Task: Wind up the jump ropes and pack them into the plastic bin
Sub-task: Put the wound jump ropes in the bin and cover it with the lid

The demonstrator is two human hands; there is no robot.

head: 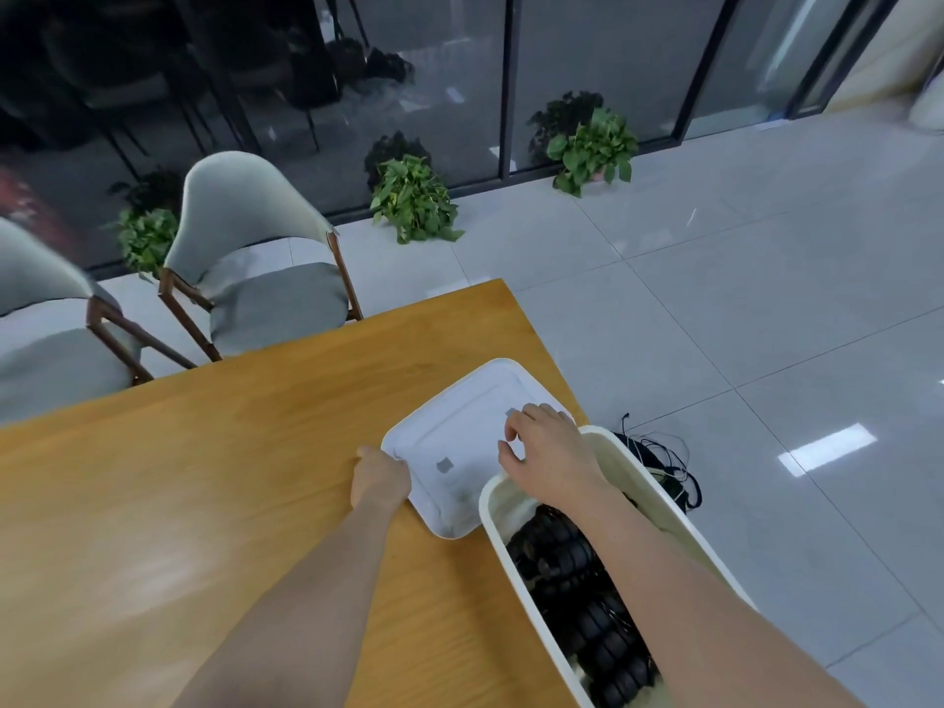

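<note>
- At the far left of the frame, two chairs (265, 258) with pale grey padded shells and slim dark wooden legs are seen behind the table.
- The lower left and centre are filled by a table (204, 477) of smooth, orange-toned wood with a fine grain.
- Just left of centre, the near-left edge of a white lid (459, 442) is gripped by the left hand (380, 480), fingers curled round the rim.
- The lid is a flat rounded rectangle of glossy plastic with a raised border and small grey patches; it lies on the table, its near corner touching the bin.
- Right of centre, the lid's top is touched by the right hand (546, 452); its fingers are bent downward and loosely spread, and whether anything is pinched cannot be told.
- In the lower right, a cream plastic bin (664, 498), long and round-cornered, sits at the table's right edge.
- Black jump ropes (577, 580) are packed inside it, ribbed handles in a row.
- Beyond the bin's far side, a tangle of thin black cord (669, 467) is seen against glossy grey floor tiles (766, 298).
</note>
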